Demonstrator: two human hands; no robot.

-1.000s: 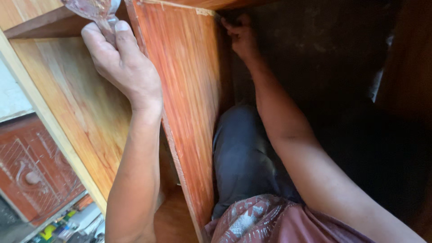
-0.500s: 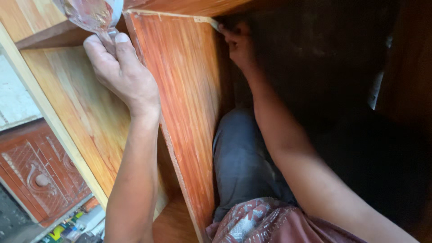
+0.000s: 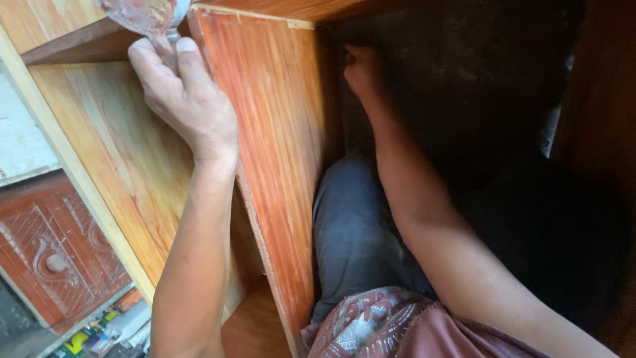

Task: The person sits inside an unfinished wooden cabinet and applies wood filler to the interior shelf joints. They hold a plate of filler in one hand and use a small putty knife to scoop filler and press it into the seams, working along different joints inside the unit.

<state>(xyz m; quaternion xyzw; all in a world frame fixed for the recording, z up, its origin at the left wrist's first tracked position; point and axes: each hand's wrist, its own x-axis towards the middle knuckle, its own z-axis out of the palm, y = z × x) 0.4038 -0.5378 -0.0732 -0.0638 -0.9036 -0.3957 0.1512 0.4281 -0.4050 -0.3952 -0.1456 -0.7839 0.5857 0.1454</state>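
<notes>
My left hand is raised on the left side of an upright reddish wooden partition and pinches a crumpled clear plastic bag at the top edge of the view. A lighter wooden board lies behind that hand. My right hand reaches into the dark compartment on the partition's right side, fingers curled close to the partition's upper back corner. Shadow hides whether it holds anything.
My knee in grey trousers sits inside the dark compartment, with patterned pink cloth below it. A carved red-brown wooden panel and several small coloured items lie at the lower left.
My right hand has dropped from the partition's top edge a little deeper into the dark compartment. My left hand keeps its hold on the plastic bag.
</notes>
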